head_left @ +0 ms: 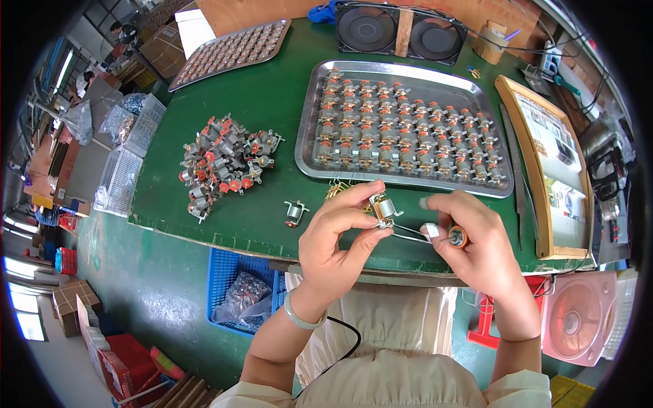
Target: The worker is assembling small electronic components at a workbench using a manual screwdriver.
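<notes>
Pinched between the thumb and fingers of my left hand (333, 241) is a small solenoid (386, 207), a silvery coil in a metal bracket, raised over the front of the green table. My right hand (484, 238) is closed on a thin metal tool (410, 235) whose two slender prongs reach toward the solenoid's lower end; its exact kind I cannot make out. An orange round piece (458, 236) shows against the right palm. A loose solenoid (294, 213) lies left of my left hand. Brass-coloured small parts (338, 188) lie behind that hand, partly hidden.
Behind my hands stands a metal tray (303, 153) with rows of solenoids. A heap of solenoids (224, 160) lies to the left, a second filled tray (272, 58) farther back. Two black fans (367, 28) stand at the back; a wooden frame (544, 228) is at right.
</notes>
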Available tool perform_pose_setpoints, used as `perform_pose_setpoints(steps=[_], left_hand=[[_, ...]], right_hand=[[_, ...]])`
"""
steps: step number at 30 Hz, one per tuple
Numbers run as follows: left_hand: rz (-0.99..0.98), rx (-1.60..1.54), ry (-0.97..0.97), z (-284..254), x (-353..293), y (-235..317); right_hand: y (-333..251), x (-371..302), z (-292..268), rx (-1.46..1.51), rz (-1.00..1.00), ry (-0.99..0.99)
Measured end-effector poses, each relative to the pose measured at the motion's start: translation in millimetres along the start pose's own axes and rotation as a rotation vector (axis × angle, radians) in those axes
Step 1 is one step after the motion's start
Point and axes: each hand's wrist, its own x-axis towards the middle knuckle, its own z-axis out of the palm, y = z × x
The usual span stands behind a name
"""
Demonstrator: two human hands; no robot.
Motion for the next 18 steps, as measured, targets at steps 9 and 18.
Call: perform_pose_setpoints(steps=[9,18], left_hand=[[-0.088,-0.149,-0.02,9,-2,-1],[-0.259,-0.088,0.1,7,-6,-2]], right_hand=[[-3,21,-1,-0.049,-0.219,-0.068],[102,108,-29,-0.582,-0.212,0.129]])
